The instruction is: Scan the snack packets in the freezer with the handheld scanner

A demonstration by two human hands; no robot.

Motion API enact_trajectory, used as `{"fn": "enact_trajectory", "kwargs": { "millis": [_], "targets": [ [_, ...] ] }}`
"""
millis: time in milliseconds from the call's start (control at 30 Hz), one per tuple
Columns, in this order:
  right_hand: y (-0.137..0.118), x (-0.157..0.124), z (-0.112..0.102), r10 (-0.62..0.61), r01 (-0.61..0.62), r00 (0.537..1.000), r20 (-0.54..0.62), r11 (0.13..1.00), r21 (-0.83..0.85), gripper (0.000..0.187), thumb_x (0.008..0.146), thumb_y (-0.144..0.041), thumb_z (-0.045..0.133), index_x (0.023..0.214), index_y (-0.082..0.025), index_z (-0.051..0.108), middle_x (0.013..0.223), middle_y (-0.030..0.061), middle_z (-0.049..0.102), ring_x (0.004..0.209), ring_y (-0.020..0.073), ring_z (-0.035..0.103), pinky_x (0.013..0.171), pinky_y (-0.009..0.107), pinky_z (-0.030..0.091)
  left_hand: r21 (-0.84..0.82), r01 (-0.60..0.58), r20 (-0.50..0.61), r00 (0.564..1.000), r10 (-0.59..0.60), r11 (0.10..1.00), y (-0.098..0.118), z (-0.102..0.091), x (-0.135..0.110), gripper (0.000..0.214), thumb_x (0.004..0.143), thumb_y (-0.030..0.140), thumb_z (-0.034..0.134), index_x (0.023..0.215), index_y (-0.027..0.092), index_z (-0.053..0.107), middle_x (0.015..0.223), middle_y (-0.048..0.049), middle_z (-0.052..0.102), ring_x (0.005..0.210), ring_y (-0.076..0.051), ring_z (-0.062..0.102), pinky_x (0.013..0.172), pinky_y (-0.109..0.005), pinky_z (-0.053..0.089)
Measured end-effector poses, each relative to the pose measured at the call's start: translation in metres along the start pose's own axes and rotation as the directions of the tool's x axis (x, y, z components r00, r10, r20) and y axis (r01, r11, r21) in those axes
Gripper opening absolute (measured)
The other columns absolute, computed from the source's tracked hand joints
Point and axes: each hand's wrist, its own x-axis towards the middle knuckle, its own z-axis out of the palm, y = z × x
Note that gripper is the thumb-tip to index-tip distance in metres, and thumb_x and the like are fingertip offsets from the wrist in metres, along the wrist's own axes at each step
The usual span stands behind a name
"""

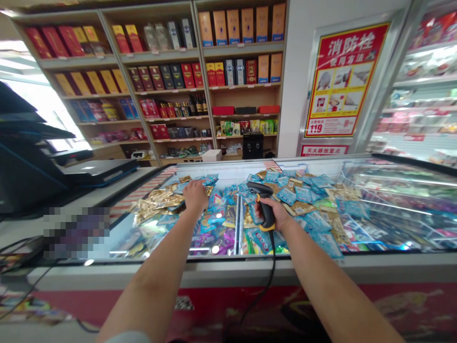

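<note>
My right hand [275, 214] is wrapped round the grip of a black and yellow barcode scanner [266, 205]. The scanner's head points up and to the left, and its cable [273, 257] hangs over the front edge of the case. My left hand [195, 196] is over the heap on the left, beside gold packets [157, 202] and blue packets [211, 179]. Its fingers are curled, with their tips partly hidden, so I cannot make out what they hold. More blue packets [303, 193] lie in a heap beyond the scanner.
The packets lie in a glass-walled chest case with a pale front rim [228, 271] and a divider [239, 228]. Left of it is a counter with a dark flat device [103, 170]. Shelves of boxed goods [233, 26] and a red poster [348, 81] stand behind.
</note>
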Motion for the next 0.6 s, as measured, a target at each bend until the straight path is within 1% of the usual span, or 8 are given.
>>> {"fn": "enact_trajectory", "kwargs": {
  "millis": [33,100,167,200,267,367,500,600],
  "targets": [
    [0.000,-0.001,0.001,-0.003,0.003,1.000,0.000,1.000,0.005,0.013,0.078,-0.026,0.060,0.079,-0.014,0.064,0.064,0.0046,0.066,0.051,0.0129,0.059,0.047,0.022,0.049,-0.052,-0.081,0.052,0.995,0.083,0.995,0.012,0.006,-0.002,0.038,0.089,0.020,0.040,0.120,0.019,0.061,0.122,-0.0107,0.063,0.123,-0.025,0.049,0.105,-0.042,0.033],
    [-0.002,-0.002,0.003,-0.007,0.007,1.000,-0.005,1.000,0.017,0.013,0.078,-0.025,0.059,0.079,-0.013,0.064,0.064,0.0045,0.066,0.050,0.0128,0.059,0.047,0.022,0.049,-0.150,-0.212,0.176,0.956,0.237,0.966,0.038,0.020,-0.007,0.038,0.090,0.023,0.040,0.122,0.021,0.060,0.127,-0.0084,0.060,0.121,-0.022,0.051,0.105,-0.036,0.034],
    [-0.004,-0.004,0.006,-0.015,0.016,1.000,-0.024,0.999,0.034,0.013,0.079,-0.024,0.058,0.079,-0.013,0.064,0.063,0.0044,0.065,0.050,0.0126,0.059,0.046,0.021,0.048,-0.194,-0.252,0.303,0.904,0.303,0.948,0.064,0.036,-0.011,0.037,0.092,0.030,0.042,0.122,0.022,0.061,0.136,-0.0083,0.054,0.125,-0.023,0.048,0.107,-0.035,0.033],
    [-0.005,-0.005,0.007,-0.022,0.024,0.999,-0.035,0.999,0.045,0.012,0.079,-0.024,0.057,0.079,-0.013,0.064,0.062,0.0042,0.065,0.049,0.0125,0.059,0.046,0.021,0.048,-0.206,-0.240,0.351,0.887,0.300,0.949,0.076,0.043,-0.012,0.040,0.092,0.033,0.043,0.127,0.022,0.057,0.141,-0.0096,0.049,0.129,-0.023,0.045,0.108,-0.035,0.032],
    [-0.006,-0.005,0.009,-0.033,0.036,0.998,-0.048,0.997,0.069,0.011,0.078,-0.024,0.058,0.079,-0.014,0.063,0.062,0.0038,0.065,0.049,0.0122,0.059,0.046,0.021,0.048,-0.227,-0.176,0.415,0.872,0.258,0.958,0.096,0.055,-0.013,0.051,0.091,0.035,0.044,0.140,0.018,0.044,0.148,-0.0130,0.040,0.135,-0.024,0.038,0.109,-0.035,0.030],
    [-0.007,-0.005,0.009,-0.037,0.041,0.998,-0.047,0.994,0.100,0.011,0.076,-0.024,0.061,0.079,-0.014,0.063,0.061,0.0033,0.065,0.049,0.0123,0.058,0.046,0.021,0.047,-0.231,-0.063,0.485,0.857,0.171,0.971,0.116,0.066,-0.008,0.057,0.094,0.037,0.035,0.145,0.011,0.033,0.150,-0.0177,0.033,0.137,-0.027,0.034,0.109,-0.039,0.029],
    [-0.007,-0.002,0.008,-0.052,0.056,0.998,-0.035,0.991,0.123,0.011,0.075,-0.025,0.062,0.078,-0.014,0.062,0.060,0.0035,0.065,0.048,0.0124,0.058,0.046,0.022,0.047,-0.215,0.066,0.546,0.835,0.064,0.974,0.127,0.076,0.004,0.059,0.095,0.041,0.027,0.147,0.013,0.029,0.150,-0.0173,0.034,0.135,-0.034,0.036,0.107,-0.047,0.029],
    [-0.006,0.000,0.007,-0.068,0.072,0.997,-0.028,0.988,0.134,0.012,0.074,-0.026,0.062,0.080,-0.015,0.062,0.061,0.0030,0.065,0.048,0.0126,0.057,0.045,0.022,0.046,-0.194,0.110,0.582,0.813,0.024,0.975,0.131,0.082,0.012,0.063,0.091,0.044,0.036,0.148,0.018,0.027,0.152,-0.0153,0.031,0.137,-0.038,0.030,0.108,-0.052,0.026]
  ]
}}
